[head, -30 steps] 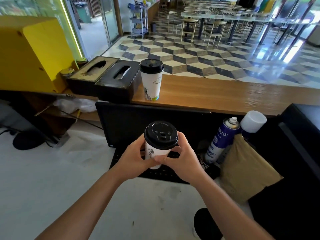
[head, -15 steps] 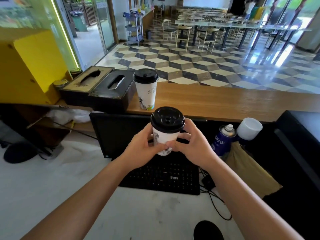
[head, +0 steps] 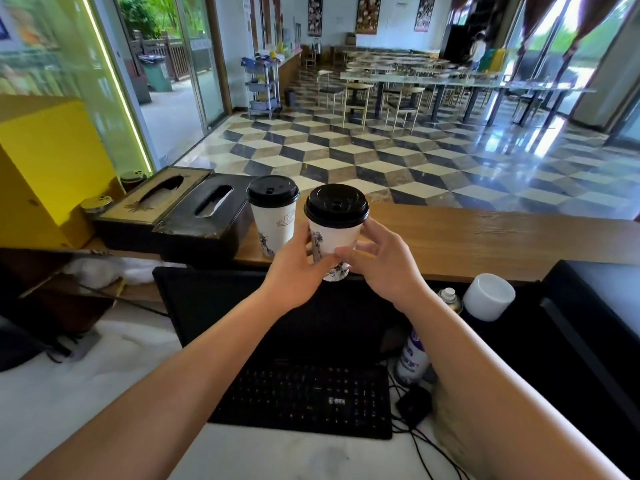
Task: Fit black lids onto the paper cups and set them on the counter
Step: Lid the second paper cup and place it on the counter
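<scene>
I hold a white printed paper cup [head: 335, 237] with a black lid [head: 336, 206] fitted on top, raised at the front edge of the wooden counter [head: 467, 233]. My left hand [head: 298, 275] grips its lower left side and my right hand [head: 384, 268] wraps its lower right side. A second lidded paper cup [head: 273, 220] stands upright on the counter just left of the held one, beside the tissue boxes.
Two dark tissue boxes [head: 204, 216] sit left on the counter, next to a yellow box [head: 45, 168]. Below are a black monitor [head: 214, 306], a keyboard [head: 304, 396], a spray can [head: 415, 351] and a white roll [head: 488, 296].
Both hands have lifted the lidded cup up and forward from above the keyboard to counter height, beside the standing cup. The camera has tilted up.
</scene>
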Demonstrator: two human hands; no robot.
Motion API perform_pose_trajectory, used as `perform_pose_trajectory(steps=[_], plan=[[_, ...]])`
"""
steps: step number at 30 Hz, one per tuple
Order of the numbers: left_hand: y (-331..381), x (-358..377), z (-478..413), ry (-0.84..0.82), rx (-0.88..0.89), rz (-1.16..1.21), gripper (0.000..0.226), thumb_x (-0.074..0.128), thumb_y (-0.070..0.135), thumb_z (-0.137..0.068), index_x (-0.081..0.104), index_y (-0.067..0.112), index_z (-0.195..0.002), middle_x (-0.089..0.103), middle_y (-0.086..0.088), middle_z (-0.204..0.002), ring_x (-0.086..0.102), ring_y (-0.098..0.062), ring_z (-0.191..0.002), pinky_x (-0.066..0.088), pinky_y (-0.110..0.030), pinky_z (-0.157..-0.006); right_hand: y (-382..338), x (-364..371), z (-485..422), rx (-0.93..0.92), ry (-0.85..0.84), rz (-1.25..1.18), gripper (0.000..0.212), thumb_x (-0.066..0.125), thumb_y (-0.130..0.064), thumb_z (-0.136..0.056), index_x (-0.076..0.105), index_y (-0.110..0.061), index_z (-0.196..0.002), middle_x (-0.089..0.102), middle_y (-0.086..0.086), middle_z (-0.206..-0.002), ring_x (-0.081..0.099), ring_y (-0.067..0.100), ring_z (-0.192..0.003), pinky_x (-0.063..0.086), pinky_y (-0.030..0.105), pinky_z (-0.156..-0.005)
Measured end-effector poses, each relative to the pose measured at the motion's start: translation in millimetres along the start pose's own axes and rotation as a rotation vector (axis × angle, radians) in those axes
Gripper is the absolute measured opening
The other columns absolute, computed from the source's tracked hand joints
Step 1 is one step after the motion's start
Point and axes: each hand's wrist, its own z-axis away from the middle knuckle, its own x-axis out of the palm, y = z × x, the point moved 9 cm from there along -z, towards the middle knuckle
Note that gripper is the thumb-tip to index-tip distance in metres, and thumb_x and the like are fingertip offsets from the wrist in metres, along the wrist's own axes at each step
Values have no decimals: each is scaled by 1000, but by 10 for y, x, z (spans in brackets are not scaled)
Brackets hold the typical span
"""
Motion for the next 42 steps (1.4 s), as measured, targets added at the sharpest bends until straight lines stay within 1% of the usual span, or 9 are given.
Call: perform_pose_trajectory(steps=[4, 6, 9, 15, 21, 24, 29, 35, 42], plan=[[-73, 95, -182, 42, -43, -41, 59, 73, 37, -89, 43, 24, -138, 61, 11, -127, 61, -16, -119, 54, -43, -99, 128, -37, -115, 28, 76, 63, 59, 73, -26, -90, 51, -42, -143, 66, -22, -131, 61, -1, -118, 46, 13, -82], [-121, 135, -250, 64, -53, -61, 55, 73, 32, -90, 45, 22, -135, 60, 13, -119, 61, -17, -114, 55, -39, -95, 218, -40, -145, 49, 102, 75, 57, 71, -26, -92, 51, -40, -144, 67, -20, -130, 60, 0, -122, 41, 5, -78], [-214, 191, -320, 85, -71, -78, 51, 74, 27, -88, 48, 20, -131, 60, 17, -109, 64, -16, -109, 55, -31, -88, 334, -44, -181, 72, 126, 82, 57, 70, -24, -93, 51, -38, -145, 67, -18, -130, 58, 1, -125, 40, 3, -77], [-347, 231, -433, 113, -111, -92, 56, 73, 27, -88, 48, 23, -137, 62, 23, -104, 67, -12, -102, 57, -44, -93, 444, -26, -257, 90, 133, 92, 52, 66, -21, -96, 53, -34, -144, 68, -14, -127, 59, -2, -114, 43, 5, -78], [-415, 240, -496, 136, -131, -130, 57, 75, 29, -87, 49, 23, -137, 60, 27, -98, 65, -2, -92, 56, -29, -84, 511, -11, -312, 127, 153, 83, 47, 63, -18, -97, 55, -31, -142, 68, -15, -120, 56, -10, -97, 42, 3, -76], [-408, 268, -526, 119, -142, -176, 52, 72, 27, -89, 49, 23, -136, 61, 26, -94, 65, 0, -87, 53, -20, -76, 506, 4, -332, 139, 152, 87, 50, 62, -18, -98, 52, -30, -145, 67, -13, -122, 56, -3, -102, 45, 14, -83], [-310, 267, -502, 125, -160, -238, 43, 69, 26, -91, 53, 18, -130, 61, 19, -94, 63, 4, -80, 43, -6, -56, 536, 10, -342, 174, 149, 103, 38, 60, -19, -98, 58, -25, -136, 68, -10, -117, 60, 7, -112, 44, 14, -77], [-254, 241, -296, 131, -170, -232, 63, 78, 28, -84, 50, 13, -138, 66, 0, -126, 67, -11, -101, 42, -13, -74, 579, -103, -102, 270, 167, 75, 68, 62, -29, -98, 33, -18, -158, 46, 3, -156, 43, 15, -144, 40, 29, -111], [-55, 264, 94, 110, -147, -334, 83, 78, 25, -85, 32, 8, -152, 50, -12, -145, 52, -28, -130, 47, -41, -106, 481, -266, 456, 262, 199, 50, 56, 64, -21, -98, 46, -19, -151, 59, -9, -144, 54, 3, -132, 40, 10, -92]])
